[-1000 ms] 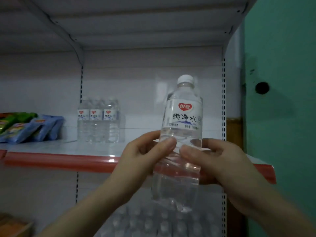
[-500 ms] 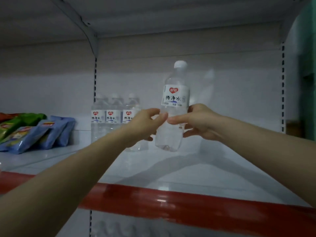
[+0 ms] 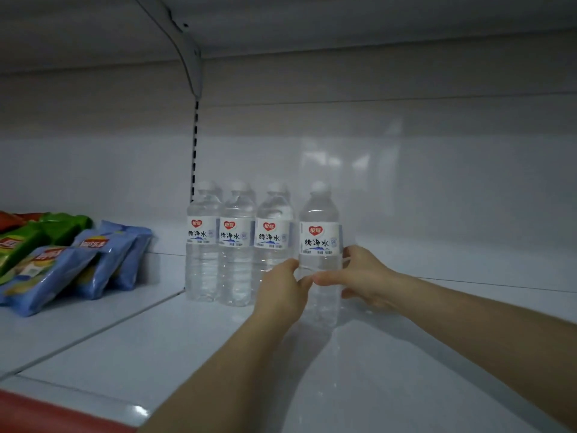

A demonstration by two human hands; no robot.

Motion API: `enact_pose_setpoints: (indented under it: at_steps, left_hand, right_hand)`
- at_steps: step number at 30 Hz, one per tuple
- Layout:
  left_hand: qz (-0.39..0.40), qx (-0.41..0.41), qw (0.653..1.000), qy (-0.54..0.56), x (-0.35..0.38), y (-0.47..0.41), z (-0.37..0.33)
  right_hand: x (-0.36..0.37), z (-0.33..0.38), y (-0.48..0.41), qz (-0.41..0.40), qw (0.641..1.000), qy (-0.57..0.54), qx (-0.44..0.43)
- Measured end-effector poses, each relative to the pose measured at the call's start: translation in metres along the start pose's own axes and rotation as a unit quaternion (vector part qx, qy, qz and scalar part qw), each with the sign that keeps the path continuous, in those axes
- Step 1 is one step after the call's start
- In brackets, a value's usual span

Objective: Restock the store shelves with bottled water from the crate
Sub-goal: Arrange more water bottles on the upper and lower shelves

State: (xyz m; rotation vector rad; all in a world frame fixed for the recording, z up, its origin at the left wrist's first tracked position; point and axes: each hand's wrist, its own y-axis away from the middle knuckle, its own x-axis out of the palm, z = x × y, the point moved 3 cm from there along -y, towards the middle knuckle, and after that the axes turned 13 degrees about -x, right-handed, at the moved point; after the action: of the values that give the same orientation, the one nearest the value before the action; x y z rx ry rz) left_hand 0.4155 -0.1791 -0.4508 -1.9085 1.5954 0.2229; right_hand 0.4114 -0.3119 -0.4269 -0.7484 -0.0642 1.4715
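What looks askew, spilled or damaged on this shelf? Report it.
Nothing stands out. The three shelved bottles stand upright, capped, labels forward. The fourth bottle, gripped by the left hand and right hand, is upright too, just forward of their row. No spill shows on the shelf. The snack bags lean back, overlapping.

One wide-angle camera sits on the person's head and faces straight into the shelf (image 3: 125,354) bay, tipped slightly down. It is close in: the red front edge (image 3: 37,414) slips under the lower left corner, and the upper shelf's underside (image 3: 343,23) fills the top. Both forearms reach in from the bottom, the left hand (image 3: 282,289) and right hand (image 3: 365,276) meeting round a bottle (image 3: 318,245) near the centre.
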Motion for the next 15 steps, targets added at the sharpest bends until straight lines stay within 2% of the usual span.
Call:
enact_pose_setpoints:
  at_steps: [4,9,15]
  left_hand:
    - [-0.008,-0.031,0.999,-0.018,0.000,-0.003,0.006]
    - [0.022,-0.036,0.998,-0.053,0.002,-0.004,0.007]
    - [0.054,-0.054,0.996,-0.041,0.005,-0.006,0.010]
  right_hand:
    - [0.013,-0.002,-0.012,0.002,1.000,-0.015,-0.011]
    - [0.017,-0.006,-0.019,0.010,0.999,-0.050,-0.007]
    - [0.021,-0.007,-0.030,0.013,0.998,0.053,0.026]
